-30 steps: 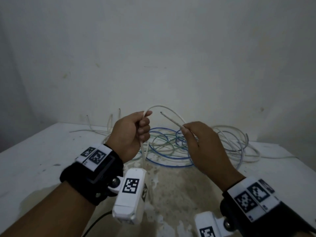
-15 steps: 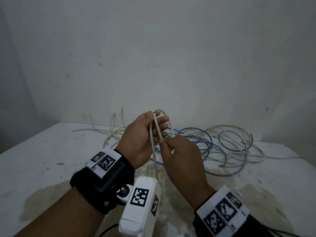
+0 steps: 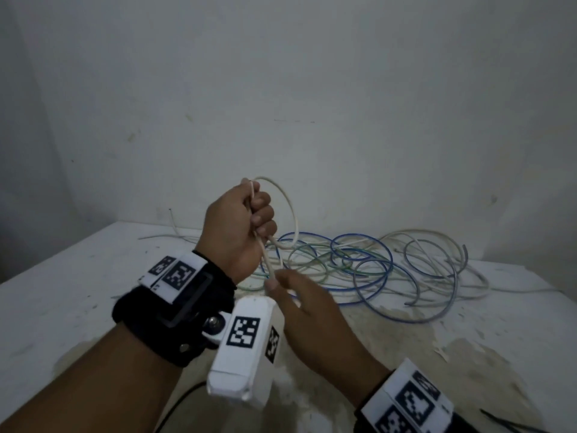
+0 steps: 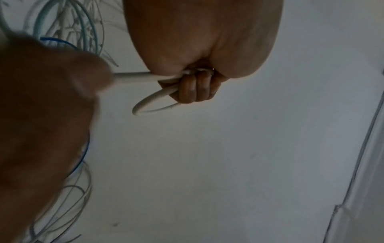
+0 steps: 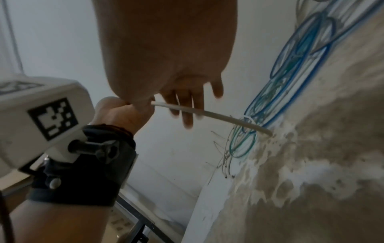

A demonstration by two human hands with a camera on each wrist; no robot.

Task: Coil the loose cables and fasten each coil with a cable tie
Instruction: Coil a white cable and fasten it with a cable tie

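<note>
Head view: left hand (image 3: 239,228) is up above the table (image 3: 78,295) with its fingers curled tight round a white cable (image 3: 288,203); one loop sticks out above and to the right of the fist, and the strand drops below it to the right hand (image 3: 307,310), which pinches it at thumb and fingertip; the other loose cables (image 3: 368,264), blue, green and white, lie in a tangle on the table behind both hands.

Left wrist view: curled fingers (image 4: 193,88) clamp the cable, a small loop poking out past them; the right hand's a dark blur at the left edge.

Right wrist view: the cable (image 5: 209,113) runs straight under the right hand's loosely spread fingers (image 5: 187,105), toward the tangle; can't tell the pinch from here; no containers anywhere.
</note>
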